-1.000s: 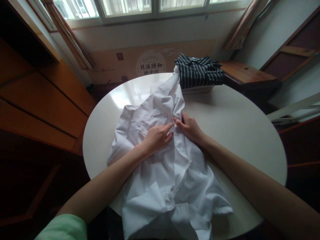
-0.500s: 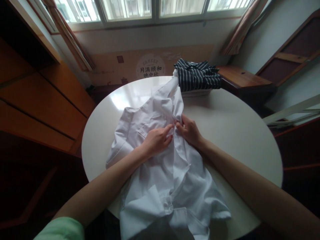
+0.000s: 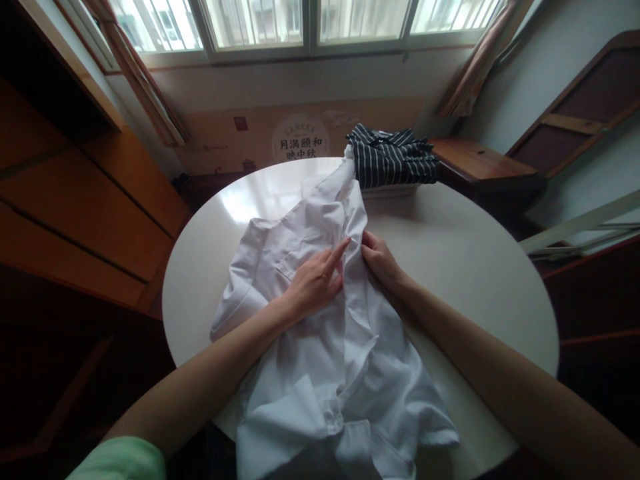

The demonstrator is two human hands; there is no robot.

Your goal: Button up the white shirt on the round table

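Trainee: Where do I find the white shirt (image 3: 305,353), and how are the hands set?

Operator: I take the striped garment (image 3: 393,160) as landmark. The white shirt lies on the worktop (image 3: 465,280), running from the striped garment's left front corner toward the near side. Left hand (image 3: 314,283), nearward and left of the striped garment: index finger extended onto the placket (image 3: 351,303), other fingers curled; I cannot tell whether they pinch cloth. Right hand (image 3: 383,261), directly nearward of the striped garment: fingers bent at the shirt's edge, tips hidden; I cannot confirm a grip

Trainee: What handling should I expect?

Operator: I judge it light, soft, quick to crease and not fragile. Take hold at the layered placket, nearward of the striped garment; a single loose panel would likely bunch

Trainee: Edges and room?

Operator: I note that the shirt's lower end, farthest from the striped garment, appears to pass the worktop's curved rim; it may drag. I find the widest room right of the shirt, nearward of the striped garment
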